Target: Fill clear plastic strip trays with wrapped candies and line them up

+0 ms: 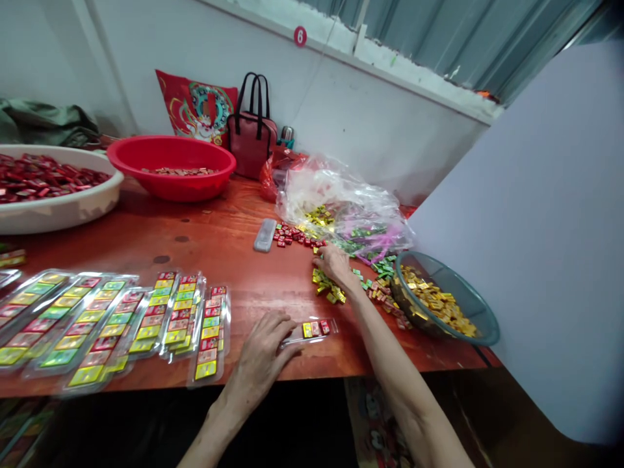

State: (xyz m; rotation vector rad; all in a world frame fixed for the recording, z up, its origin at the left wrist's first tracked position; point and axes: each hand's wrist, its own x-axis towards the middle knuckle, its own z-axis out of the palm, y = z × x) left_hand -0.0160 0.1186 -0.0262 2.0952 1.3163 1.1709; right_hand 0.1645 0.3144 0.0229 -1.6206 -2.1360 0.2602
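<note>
Left hand (263,348) lies flat, fingers loosely spread, fingertips (288,327) touching the near end of a clear tray (312,329). Tray is part filled with a few gold and red sweets. Right hand (334,265) has fingers bunched down among loose sweets (327,287) on the worktop (205,260); cannot tell if it pinches one.

Just right of right hand: tilted grey-blue bowl (446,296), holding a heap of gold sweets. Beyond right hand: clear plastic bag (341,201), yellow and green sweets inside. Left of left hand: filled trays (209,335), lying side by side, packed with coloured sweets. Well beyond left hand: red basin (170,185), thin layer of brown sweets, and white basin (63,214), heaped with red sweets.
</note>
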